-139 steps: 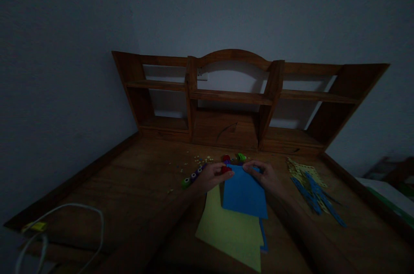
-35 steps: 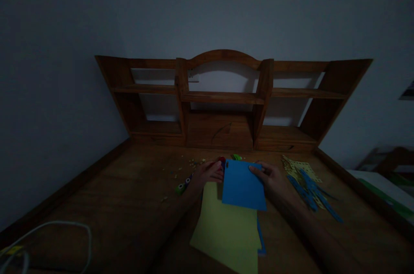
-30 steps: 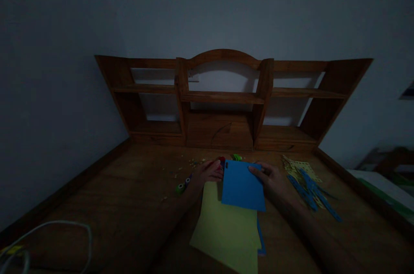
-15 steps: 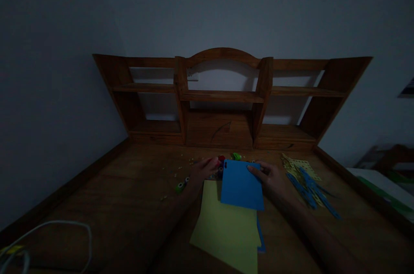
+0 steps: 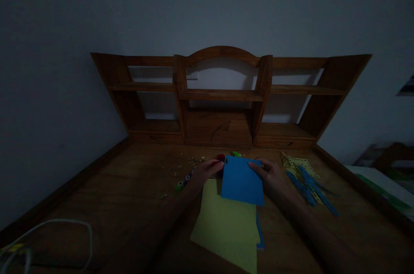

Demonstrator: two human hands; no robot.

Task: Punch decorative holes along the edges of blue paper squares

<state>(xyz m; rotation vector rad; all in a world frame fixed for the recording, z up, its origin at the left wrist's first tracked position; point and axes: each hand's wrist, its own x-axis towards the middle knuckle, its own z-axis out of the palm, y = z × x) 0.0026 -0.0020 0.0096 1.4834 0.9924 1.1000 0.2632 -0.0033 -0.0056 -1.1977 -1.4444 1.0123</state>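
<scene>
Dim light falls on a pale wall (image 5: 207, 6) and a wooden shelf unit (image 5: 223, 95) at the back of the table (image 5: 113, 187); its upper middle compartment frames a white socket (image 5: 193, 76). Near the table's centre, a flat, square blue sheet (image 5: 242, 185) bears a small dark mark at its top left corner and overlaps a larger yellow sheet (image 5: 226, 226). The right hand (image 5: 270, 174) pinches its top right corner between thumb and fingers. The left hand (image 5: 203, 173) has its fingers closed on a red punch (image 5: 217, 162) just beside the marked corner. Paper bits (image 5: 194, 162) scatter nearby; perforated yellow strips (image 5: 302, 165) and blue strips (image 5: 326, 199) lie to the right.
</scene>
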